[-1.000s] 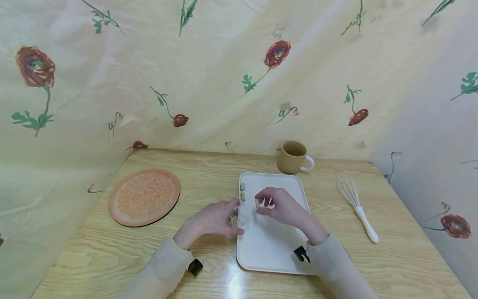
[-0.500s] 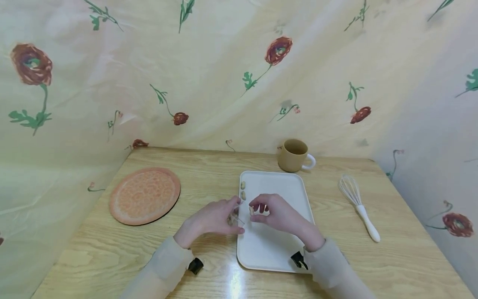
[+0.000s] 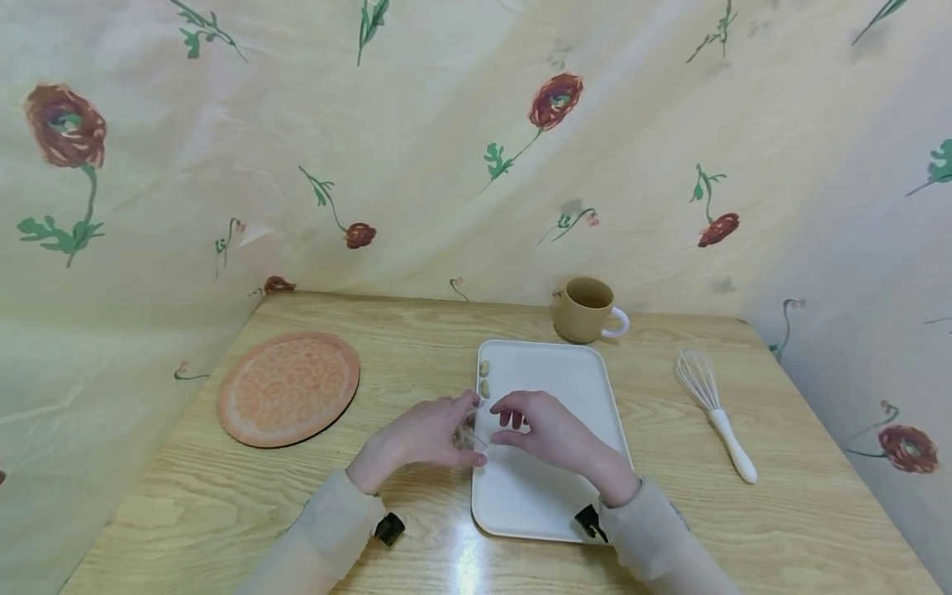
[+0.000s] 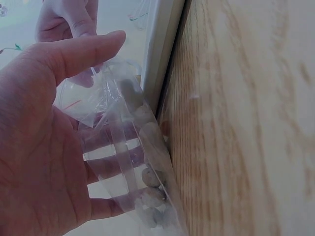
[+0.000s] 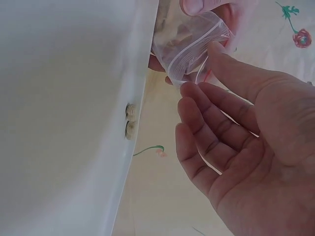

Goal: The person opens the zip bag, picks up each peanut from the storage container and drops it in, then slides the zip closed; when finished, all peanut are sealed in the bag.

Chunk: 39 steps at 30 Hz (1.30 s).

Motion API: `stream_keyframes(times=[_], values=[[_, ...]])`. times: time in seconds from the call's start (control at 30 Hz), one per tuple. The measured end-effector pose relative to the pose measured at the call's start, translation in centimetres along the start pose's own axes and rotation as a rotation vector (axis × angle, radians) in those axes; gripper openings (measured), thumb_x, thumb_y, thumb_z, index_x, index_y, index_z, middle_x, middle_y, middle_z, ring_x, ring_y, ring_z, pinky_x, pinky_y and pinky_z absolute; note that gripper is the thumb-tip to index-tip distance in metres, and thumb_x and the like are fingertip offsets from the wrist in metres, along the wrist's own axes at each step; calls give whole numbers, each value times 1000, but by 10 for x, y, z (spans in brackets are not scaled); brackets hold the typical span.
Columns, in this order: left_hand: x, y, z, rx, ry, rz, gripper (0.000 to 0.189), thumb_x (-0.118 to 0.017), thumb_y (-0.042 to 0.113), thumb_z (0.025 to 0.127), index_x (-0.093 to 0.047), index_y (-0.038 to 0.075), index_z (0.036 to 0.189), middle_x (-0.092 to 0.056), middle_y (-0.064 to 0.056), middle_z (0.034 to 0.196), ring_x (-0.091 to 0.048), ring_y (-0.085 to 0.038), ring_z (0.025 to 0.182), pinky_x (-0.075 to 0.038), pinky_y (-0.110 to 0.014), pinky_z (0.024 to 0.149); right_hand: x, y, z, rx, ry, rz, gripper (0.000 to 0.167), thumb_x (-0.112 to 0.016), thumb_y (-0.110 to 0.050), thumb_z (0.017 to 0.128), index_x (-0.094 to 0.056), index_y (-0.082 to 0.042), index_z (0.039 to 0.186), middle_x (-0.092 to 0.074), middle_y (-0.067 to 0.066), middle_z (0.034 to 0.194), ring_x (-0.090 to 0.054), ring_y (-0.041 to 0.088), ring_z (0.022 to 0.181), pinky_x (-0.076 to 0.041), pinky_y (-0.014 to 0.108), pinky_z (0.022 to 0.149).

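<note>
My left hand (image 3: 427,436) grips a clear zip bag (image 5: 189,46) at the left edge of the white tray (image 3: 550,504). Several peanuts (image 4: 152,177) show through the plastic low in the bag. My right hand (image 3: 554,430) is over the tray, its fingertips right at the bag's mouth. Its thumb and bent fingers stand apart, with no peanut visible between them. Two more peanuts (image 3: 484,378) lie in a row along the tray's left rim, just beyond my left fingertips.
A tan mug (image 3: 583,310) with a white handle stands behind the tray. To the right lies a whisk (image 3: 716,413) with a white handle. A round orange-patterned mat (image 3: 288,390) lies on the left of the wooden table (image 3: 402,330).
My right hand has moved left to the bag's mouth with a peanut, which no longer shows between its fingers. The left hand has kept its hold on the bag.
</note>
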<state>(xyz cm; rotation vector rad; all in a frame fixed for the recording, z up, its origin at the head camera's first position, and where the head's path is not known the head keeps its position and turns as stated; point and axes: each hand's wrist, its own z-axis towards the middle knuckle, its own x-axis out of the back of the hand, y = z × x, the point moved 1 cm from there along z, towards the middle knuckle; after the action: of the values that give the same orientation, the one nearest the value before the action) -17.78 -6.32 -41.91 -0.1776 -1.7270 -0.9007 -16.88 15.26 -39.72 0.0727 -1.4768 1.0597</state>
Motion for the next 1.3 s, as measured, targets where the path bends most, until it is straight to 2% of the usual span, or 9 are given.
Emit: stream_keyframes(times=[0.1,0.4,0.63,0.93,1.1,1.3], values=[[-1,-1,0,2,2,0,79,-73,56,83,-44,12,142,-65,-6,114,-58,-13,86,-48,-31,70,0,-1,0,1,-1,-3,25,-81,-17,85,-72,-3,104,-65,-7,86,-58,9,78,-52,32,69],[-3,-3,1,8,4,-16,79,-74,55,82,-44,12,141,-64,-3,110,-54,-12,78,-46,-29,63,-2,0,1,5,-16,-25,23,-80,-15,86,-72,-2,103,-66,-4,86,-59,10,77,-50,27,69],[-2,-1,1,2,4,-6,80,-74,56,82,-44,13,142,-64,-2,108,-55,-12,79,-46,-30,64,0,-1,1,-10,-27,-32,24,-80,-15,86,-72,-2,105,-68,-1,89,-60,13,78,-49,27,69],[-2,-1,2,0,3,-1,79,-73,55,83,-44,12,143,-65,-5,117,-56,-13,85,-47,-30,68,9,1,1,-7,-3,-28,23,-80,-13,86,-72,-3,105,-67,-2,88,-60,15,79,-51,30,69],[-2,-2,2,3,-1,-23,78,-74,55,83,-45,12,141,-64,-3,115,-55,-13,85,-47,-30,66,14,6,8,0,2,-21,22,-79,-10,85,-72,-2,105,-67,0,88,-61,19,79,-51,32,69],[-2,-1,1,15,-16,-33,79,-73,55,83,-43,12,143,-64,-3,120,-56,-14,89,-48,-30,70,23,17,22,-20,-7,-36,24,-79,-9,85,-70,1,106,-68,4,88,-62,25,80,-50,31,70]])
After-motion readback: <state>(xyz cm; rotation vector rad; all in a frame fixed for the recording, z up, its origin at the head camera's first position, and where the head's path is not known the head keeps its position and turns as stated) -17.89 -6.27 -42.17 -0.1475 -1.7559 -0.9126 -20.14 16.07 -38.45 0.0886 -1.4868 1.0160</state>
